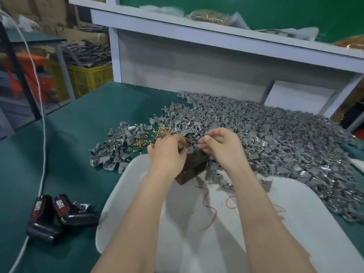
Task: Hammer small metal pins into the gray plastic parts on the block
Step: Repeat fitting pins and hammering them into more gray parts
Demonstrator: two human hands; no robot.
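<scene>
Green surface (78, 119) heaped with gray parts (275, 138); brass pins (160, 132) lie beside. Over the dark block (192, 164), the left hand (167, 152) and right hand (220, 146) each pinch a part (190, 149). Light, stiff things, I'd guess; best held by the edges.

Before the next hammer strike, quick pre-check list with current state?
1. Block in place on the white tray: ok.
2. Gray part seated on the block: cannot tell, fingers cover it.
3. Pin in the part: cannot tell, too small.
4. Hammer in hand: not ok, left hand and right hand are both busy at the part; no hammer in view.
5. Brass pins within reach: ok, loose on the green mat.
</scene>
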